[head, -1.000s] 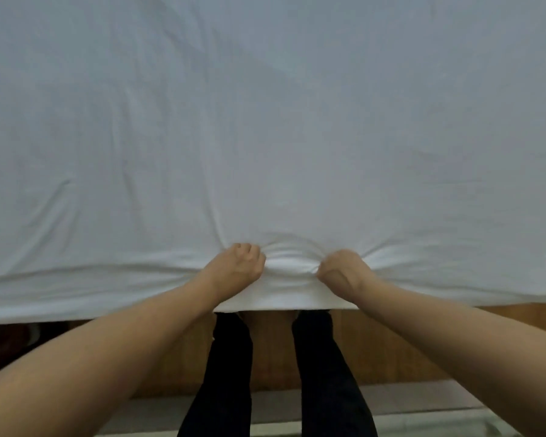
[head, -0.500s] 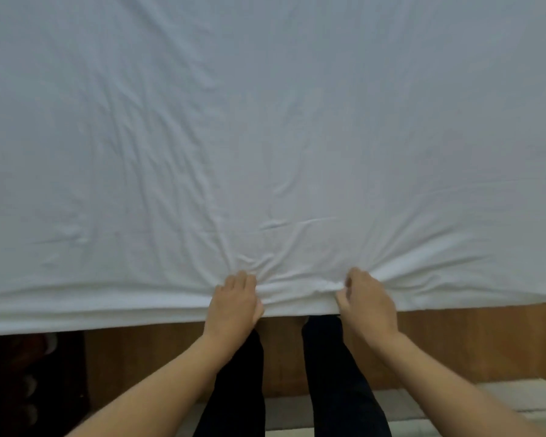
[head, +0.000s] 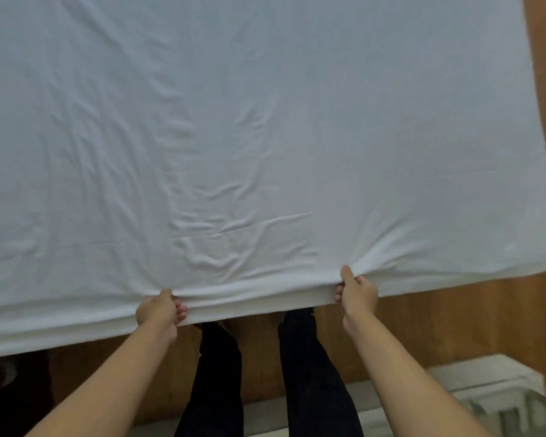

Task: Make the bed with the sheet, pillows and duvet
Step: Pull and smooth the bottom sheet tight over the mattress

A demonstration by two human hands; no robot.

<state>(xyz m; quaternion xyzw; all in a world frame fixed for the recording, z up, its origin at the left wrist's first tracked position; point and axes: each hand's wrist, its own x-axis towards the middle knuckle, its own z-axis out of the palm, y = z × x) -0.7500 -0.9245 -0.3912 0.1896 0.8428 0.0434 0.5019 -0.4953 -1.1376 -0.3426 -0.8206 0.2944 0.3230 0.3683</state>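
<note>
Head view: both bare forearms reach forward to the near edge of the bed. The left hand [head: 160,309] curls over the hem of the white sheet [head: 265,137], thumb on top, fingertips [head: 181,310] tucked under, pinching the fold. The right hand [head: 358,293] grips the same hem well to the right, thumb up along the top, fingers wrapped beneath. Between the two grips the edge bunches into a thick roll; beyond them the sheet spreads wrinkled across the mattress. Below the grips stand dark trouser legs [head: 312,367] against the wooden bed frame [head: 438,316].
</note>
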